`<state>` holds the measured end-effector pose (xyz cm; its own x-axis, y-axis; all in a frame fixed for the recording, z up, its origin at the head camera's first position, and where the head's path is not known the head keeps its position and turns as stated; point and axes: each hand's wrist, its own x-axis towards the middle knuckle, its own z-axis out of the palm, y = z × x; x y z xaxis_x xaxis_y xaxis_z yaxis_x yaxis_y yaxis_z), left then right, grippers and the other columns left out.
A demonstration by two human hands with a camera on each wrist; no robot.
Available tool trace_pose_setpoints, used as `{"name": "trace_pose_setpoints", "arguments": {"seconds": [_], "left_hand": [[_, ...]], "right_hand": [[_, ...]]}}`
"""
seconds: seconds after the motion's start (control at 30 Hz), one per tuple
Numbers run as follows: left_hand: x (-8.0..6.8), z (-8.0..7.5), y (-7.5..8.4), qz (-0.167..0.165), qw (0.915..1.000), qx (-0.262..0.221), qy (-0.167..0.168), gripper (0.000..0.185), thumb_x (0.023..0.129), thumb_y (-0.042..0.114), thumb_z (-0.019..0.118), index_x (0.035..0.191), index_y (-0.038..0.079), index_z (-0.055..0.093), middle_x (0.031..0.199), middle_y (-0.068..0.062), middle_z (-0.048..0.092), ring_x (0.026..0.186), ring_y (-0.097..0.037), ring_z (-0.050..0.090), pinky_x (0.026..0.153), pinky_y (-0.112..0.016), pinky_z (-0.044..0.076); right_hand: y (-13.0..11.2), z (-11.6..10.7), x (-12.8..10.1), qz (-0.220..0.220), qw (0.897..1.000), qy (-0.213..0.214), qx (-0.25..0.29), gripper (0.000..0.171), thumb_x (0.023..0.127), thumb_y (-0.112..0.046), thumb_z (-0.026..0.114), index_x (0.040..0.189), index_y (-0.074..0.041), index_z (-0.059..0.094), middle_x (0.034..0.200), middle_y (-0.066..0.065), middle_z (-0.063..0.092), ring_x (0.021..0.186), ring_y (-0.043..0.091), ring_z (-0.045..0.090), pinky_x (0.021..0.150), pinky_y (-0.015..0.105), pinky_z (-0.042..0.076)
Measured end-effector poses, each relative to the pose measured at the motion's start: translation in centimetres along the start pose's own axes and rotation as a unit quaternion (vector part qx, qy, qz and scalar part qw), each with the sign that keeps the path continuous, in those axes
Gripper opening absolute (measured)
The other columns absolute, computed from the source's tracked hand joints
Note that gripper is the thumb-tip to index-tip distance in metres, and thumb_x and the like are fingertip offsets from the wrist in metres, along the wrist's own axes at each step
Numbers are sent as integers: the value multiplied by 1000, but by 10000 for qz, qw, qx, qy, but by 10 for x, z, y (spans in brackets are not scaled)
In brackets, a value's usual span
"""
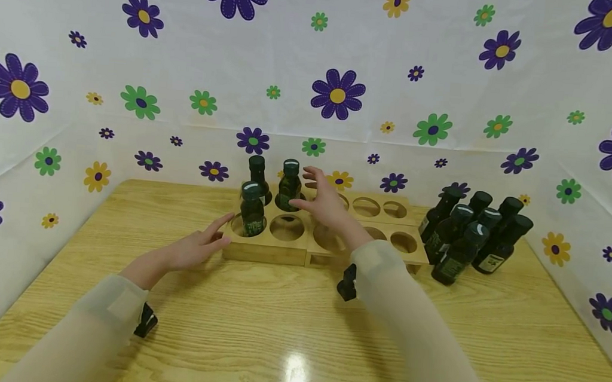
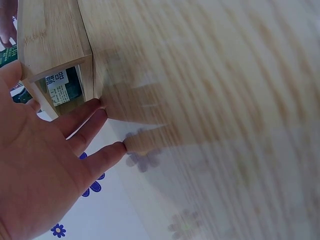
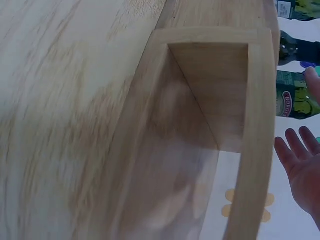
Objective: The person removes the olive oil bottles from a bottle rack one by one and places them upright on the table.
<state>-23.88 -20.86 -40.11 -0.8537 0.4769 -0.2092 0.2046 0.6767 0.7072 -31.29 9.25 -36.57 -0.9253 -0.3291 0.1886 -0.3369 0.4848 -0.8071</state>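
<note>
A two-tier wooden bottle rack [image 1: 265, 254] with round holes stands against the back cloth. Three dark green bottles are in its left part: a front bottle [image 1: 251, 211], a bottle behind it [image 1: 256, 175] and another back-row bottle [image 1: 290, 184]. My right hand [image 1: 328, 208] is beside that last bottle, its thumb close to the glass and its fingers spread apart. In the right wrist view a gap shows between the fingers and the labelled bottle [image 3: 290, 95]. At the rack's left end, my left hand [image 1: 193, 250] has fingers extended, fingertips right at the side wall.
Several dark bottles [image 1: 455, 251] stand in a cluster just right of the rack. Round holes [image 1: 366, 206] continue along the rack's right half. White flowered cloth [image 1: 187, 56] surrounds the wooden table [image 1: 252, 330] at the back and sides.
</note>
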Motion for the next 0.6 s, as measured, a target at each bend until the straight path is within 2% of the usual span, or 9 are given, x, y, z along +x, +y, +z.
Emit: {"name": "trace_pose_setpoints", "arguments": {"seconds": [0.3,0.6], "left_hand": [[-1,-1,1,-20,10000,56,7,68,105,49,31,157,22,-1,147,-36,28,131,-56,30,106,-66,20],[-2,-2,3,47,10000,13,-5,67,105,46,33,157,21,0,147,-37,29,131,-55,31,106,-66,22]], "right_hand": [[4,18,12,212,9995,-3,215,75,92,-16,69,151,-7,23,150,16,35,133,33,40,105,41,38],[4,27,16,272,9988,304,261,65,96,-15,64,148,-5,27,145,17,40,128,30,44,103,38,41]]}}
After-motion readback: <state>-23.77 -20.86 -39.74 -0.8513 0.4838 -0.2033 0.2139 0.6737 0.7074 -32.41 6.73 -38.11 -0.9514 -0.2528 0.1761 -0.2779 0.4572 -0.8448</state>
